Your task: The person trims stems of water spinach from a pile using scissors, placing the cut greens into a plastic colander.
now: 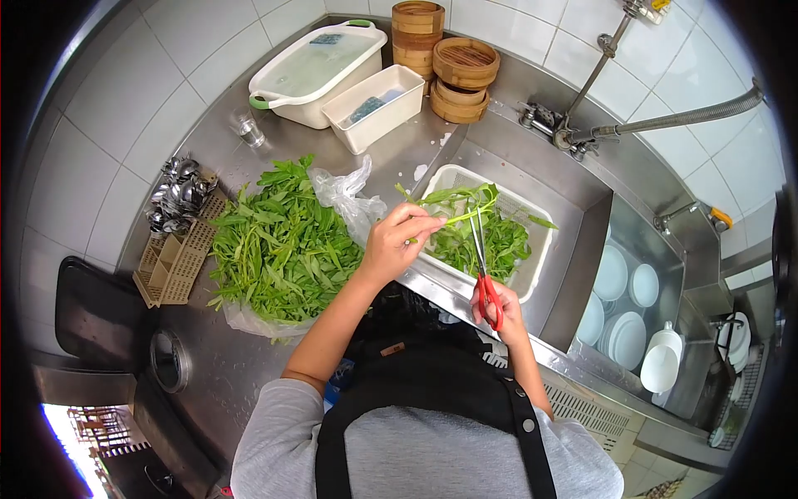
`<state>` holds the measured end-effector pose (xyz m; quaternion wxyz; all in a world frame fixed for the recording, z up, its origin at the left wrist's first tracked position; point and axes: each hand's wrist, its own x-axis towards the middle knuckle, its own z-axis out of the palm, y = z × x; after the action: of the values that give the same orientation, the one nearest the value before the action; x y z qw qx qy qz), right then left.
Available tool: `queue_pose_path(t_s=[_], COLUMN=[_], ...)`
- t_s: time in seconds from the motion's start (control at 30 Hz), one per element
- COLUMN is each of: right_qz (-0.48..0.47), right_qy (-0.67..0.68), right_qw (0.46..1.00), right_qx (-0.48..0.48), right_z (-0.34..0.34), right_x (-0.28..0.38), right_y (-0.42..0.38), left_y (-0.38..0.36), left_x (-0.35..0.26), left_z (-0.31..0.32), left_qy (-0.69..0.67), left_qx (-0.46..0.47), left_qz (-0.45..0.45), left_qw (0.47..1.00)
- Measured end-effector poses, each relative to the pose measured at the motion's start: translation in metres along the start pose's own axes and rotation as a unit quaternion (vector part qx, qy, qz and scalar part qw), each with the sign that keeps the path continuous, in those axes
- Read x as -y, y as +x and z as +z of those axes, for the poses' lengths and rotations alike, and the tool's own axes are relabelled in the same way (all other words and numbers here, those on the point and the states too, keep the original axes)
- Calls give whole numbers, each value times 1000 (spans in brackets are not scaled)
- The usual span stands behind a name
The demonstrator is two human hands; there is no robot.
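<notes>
My left hand [394, 246] pinches a few stalks of leafy greens [459, 218] above a white plastic basket [544, 259]. In my right hand [509, 318] are red-handled scissors [482, 266], their blades pointing up and reaching the stalks; whether the blades are apart there is hard to make out. Cut leaves [503, 249] lie inside the basket, which stands in the steel sink. To the left of my left hand, a large heap of whole greens [278, 241] rests on a clear plastic bag [345, 195] on the steel counter.
Behind the heap stand a lidded white tub [324, 71], a white bin [374, 108] and stacked bamboo steamers [465, 66]. A glass [248, 129] and a cutlery rack [179, 258] are at the left. Plates [622, 339] fill the right basin, below a faucet hose [690, 116].
</notes>
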<state>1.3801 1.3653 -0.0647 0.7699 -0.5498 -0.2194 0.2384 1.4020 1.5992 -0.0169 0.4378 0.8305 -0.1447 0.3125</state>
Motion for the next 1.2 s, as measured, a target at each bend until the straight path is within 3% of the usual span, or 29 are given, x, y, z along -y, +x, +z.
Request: queue_pose_path(t_s=[0.17,0.27,0.3,0.43,0.53,0.63,0.73,0.77,0.8,0.87,0.9,1.0,1.1,1.2], right_qz=[14,52,36,117,142,138,114,105,111,95,96,78,86,98], right_qy=[-25,-49,-58,-67,-70,-34,-15,-1,8,-7,-7,4,-54,-79], right_qw=[1000,997,996,973,957,962,950,956,955,958,958,965,977,986], right_qx=[-1,-24,-51,-187,-244,-232,-291,-274,-276,-271,-269,-251,-188,-108], right_z=[2,-1,-2,-19,-29,-44,-41,-42,-44,-46,-44,-32,-6,15], right_x=[0,-1,-8,-37,-57,-64,-57,-53,-52,-52,-52,-48,-43,-45], right_y=[8,12,15,18,20,13,12,12,14,17,20,31,43,53], left_y=[-3,-9,-11,-17,-28,-30,-32,-35,-39,-61,-72,-115,-144,-150], left_x=[0,5,8,38,53,46,30,31,29,37,44,58,81,89], left_z=[4,16,23,63,88,72,21,-13,-44,-106,-133,-193,-211,-217], left_qy=[-11,-69,-80,-91,-36,-5,-107,39,44,119,141,276,357,281], left_qx=[10,70,90,102,150,118,-189,-248,-350,-421,-469,-417,-344,-317], left_qz=[-2,-38,-63,-59,-119,-152,-204,-159,-153,-268,-248,-423,-449,-482], left_qw=[1000,994,991,989,981,981,954,955,923,858,836,756,744,767])
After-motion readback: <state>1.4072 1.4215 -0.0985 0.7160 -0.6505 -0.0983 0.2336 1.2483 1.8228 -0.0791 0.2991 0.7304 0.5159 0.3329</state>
